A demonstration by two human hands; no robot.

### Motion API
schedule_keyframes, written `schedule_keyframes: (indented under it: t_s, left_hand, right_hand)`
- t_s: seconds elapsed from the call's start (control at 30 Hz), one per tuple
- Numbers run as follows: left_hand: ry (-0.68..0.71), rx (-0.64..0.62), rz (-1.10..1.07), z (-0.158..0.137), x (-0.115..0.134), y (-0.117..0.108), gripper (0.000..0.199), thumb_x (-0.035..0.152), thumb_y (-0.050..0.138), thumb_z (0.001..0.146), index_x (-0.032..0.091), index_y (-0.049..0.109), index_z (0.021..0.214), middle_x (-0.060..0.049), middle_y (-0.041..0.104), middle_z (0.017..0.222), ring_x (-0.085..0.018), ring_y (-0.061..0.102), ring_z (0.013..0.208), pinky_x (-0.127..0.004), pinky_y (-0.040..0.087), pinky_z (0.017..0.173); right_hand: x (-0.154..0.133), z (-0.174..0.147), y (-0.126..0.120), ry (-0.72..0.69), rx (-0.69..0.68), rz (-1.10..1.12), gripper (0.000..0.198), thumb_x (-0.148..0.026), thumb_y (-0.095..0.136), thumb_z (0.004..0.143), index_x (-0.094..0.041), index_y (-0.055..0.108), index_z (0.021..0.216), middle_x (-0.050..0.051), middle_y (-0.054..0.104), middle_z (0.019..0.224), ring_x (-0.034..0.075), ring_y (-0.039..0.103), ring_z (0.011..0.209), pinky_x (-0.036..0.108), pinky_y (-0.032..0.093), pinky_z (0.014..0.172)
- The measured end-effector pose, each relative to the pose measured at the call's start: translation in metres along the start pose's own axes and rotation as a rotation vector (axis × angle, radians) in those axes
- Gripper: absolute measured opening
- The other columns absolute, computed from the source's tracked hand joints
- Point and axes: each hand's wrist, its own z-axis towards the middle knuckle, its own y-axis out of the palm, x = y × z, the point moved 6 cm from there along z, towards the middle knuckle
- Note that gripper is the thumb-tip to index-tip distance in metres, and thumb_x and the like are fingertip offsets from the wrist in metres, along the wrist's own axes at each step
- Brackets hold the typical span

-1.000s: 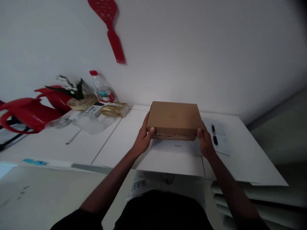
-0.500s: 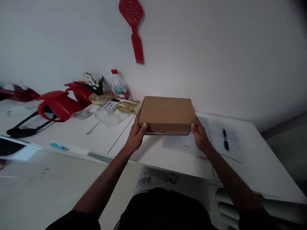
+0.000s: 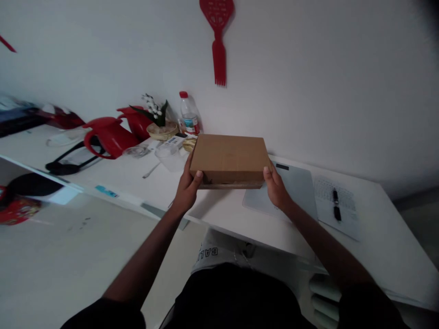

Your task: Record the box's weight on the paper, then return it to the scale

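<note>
Both hands hold a flat brown cardboard box [image 3: 229, 157] level above the white table [image 3: 240, 219]. The left hand [image 3: 187, 189] grips the left end of the box: the thumb lies on the near front edge and the other fingers wrap behind the left side, pressed against the cardboard. The right hand [image 3: 276, 187] grips the right end in the same way, thumb on the near front corner, remaining fingers behind the box and hidden from view. Whether those hidden fingers are spread or together cannot be told.

The box is held clear of the table surface, over its near middle part. A thin lighter strip shows along the lower front edge of the box.

To the right of the box, a pale flat scale [image 3: 291, 194] lies on the table, partly behind the right hand. Further right of the box lies a sheet of paper [image 3: 338, 212] with a dark pen [image 3: 335, 205] on it.

To the left of the box stand a clear plastic cup [image 3: 169, 156], a water bottle [image 3: 188, 116] with a red cap, a small basket with a plant [image 3: 159, 125], and two red jugs [image 3: 109, 135]. Above the box, a red fan-shaped ornament [image 3: 216, 34] hangs on the white wall.
</note>
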Motion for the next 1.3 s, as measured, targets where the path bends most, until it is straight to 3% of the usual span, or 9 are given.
schedule_keyframes:
  t_s: [0.23,0.4,0.63,1.3]
  left_hand:
    - [-0.015,0.058,-0.03,-0.011,-0.006,-0.022,0.07,0.06,0.054,0.094,0.026,0.037,0.153,-0.01,0.04,0.154,-0.031,0.03,0.146,-0.05,0.018,0.123]
    - [-0.029,0.105,-0.112,-0.018,-0.022,-0.034,0.068,0.056,0.057,0.093,0.029,0.038,0.152,-0.006,0.041,0.154,-0.03,0.031,0.146,-0.05,0.016,0.125]
    - [-0.073,0.184,-0.162,-0.03,-0.047,-0.046,0.068,0.057,0.061,0.09,0.031,0.043,0.149,-0.006,0.045,0.15,-0.03,0.036,0.143,-0.05,0.017,0.124]
    - [-0.148,0.201,-0.12,-0.044,-0.071,-0.044,0.073,0.061,0.058,0.089,0.029,0.039,0.151,-0.008,0.039,0.155,-0.029,0.032,0.146,-0.051,0.02,0.123]
  right_hand:
    - [0.003,0.009,0.029,0.006,-0.057,0.021,0.065,-0.062,0.035,0.101,-0.02,0.039,0.151,0.01,0.047,0.15,0.023,0.05,0.134,0.043,0.034,0.119]
    - [0.011,0.012,0.048,0.051,-0.093,0.066,0.068,-0.064,0.037,0.099,-0.02,0.038,0.151,0.01,0.047,0.15,0.025,0.04,0.143,0.044,0.032,0.12]
    - [0.023,0.016,0.07,0.078,-0.126,0.095,0.071,-0.066,0.038,0.097,-0.022,0.037,0.152,0.009,0.05,0.146,0.026,0.045,0.138,0.046,0.033,0.119]
    - [0.035,0.009,0.077,0.107,-0.142,0.066,0.069,-0.065,0.038,0.098,-0.022,0.036,0.152,0.01,0.045,0.151,0.024,0.042,0.141,0.045,0.03,0.121]
